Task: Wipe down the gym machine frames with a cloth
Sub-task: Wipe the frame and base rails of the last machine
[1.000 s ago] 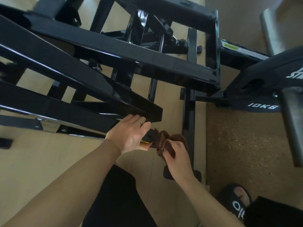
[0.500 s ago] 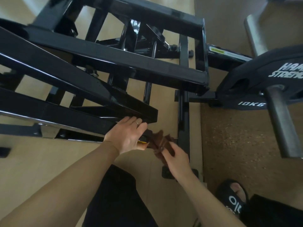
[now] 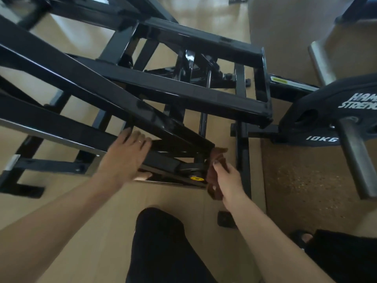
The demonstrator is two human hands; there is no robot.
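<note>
Your right hand [image 3: 226, 178], centre-right of frame, has its fingers curled round the brown cloth [image 3: 216, 172], pressing it vs. the end of the black frame beam [image 3: 102, 92] that runs down from upper left. A yellow-capped pivot [image 3: 196, 178] sits just left of the cloth. Your left hand [image 3: 124, 158], mid-frame, lies w/ fingers fairly straight over a lower beam, thumb underneath. A 10KG weight plate [image 3: 326, 119] is at the right edge.
</note>
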